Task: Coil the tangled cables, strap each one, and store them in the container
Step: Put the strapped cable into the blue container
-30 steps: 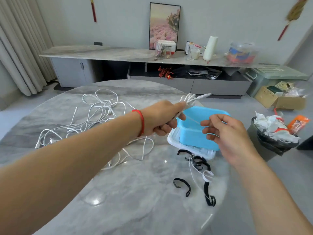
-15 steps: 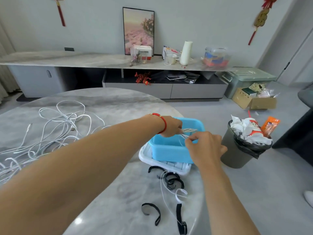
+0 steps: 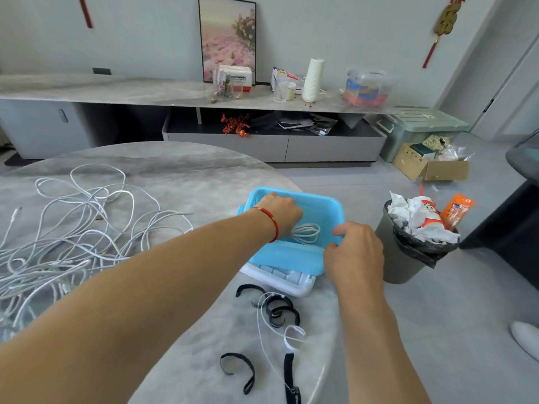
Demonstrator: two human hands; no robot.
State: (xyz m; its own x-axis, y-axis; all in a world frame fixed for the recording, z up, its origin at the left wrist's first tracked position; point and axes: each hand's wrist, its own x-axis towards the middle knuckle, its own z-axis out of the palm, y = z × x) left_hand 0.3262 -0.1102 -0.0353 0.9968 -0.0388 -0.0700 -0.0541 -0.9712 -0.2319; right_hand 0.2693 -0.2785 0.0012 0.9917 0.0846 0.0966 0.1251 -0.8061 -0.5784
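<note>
A blue plastic container [image 3: 331, 209] sat near the right edge of the round marble table [image 3: 180, 182], resting on a white lid or tray [image 3: 287, 282] beneath it. Inside it lay one coiled white cable [image 3: 306, 233], its loops bunched against the floor of the bin. Beside the table on the floor stood a dark waste bin [image 3: 399, 262] lined with a black bag and stuffed with crumpled paper and wrappers.

The left hand [image 3: 281, 212], a red string bracelet [image 3: 269, 221] at its wrist, reached down into the container with its fingers curled at the near end of the coil; whether they gripped the cable or merely touched it could not be told. The right hand [image 3: 354, 255] grasped the container's near right corner, thumb over the rim.

On the left part of the table spread a tangle of white cables [image 3: 73, 228]. In front of the container lay several black straps [image 3: 277, 310], with a thin white cord [image 3: 264, 330] looping among them.
</note>
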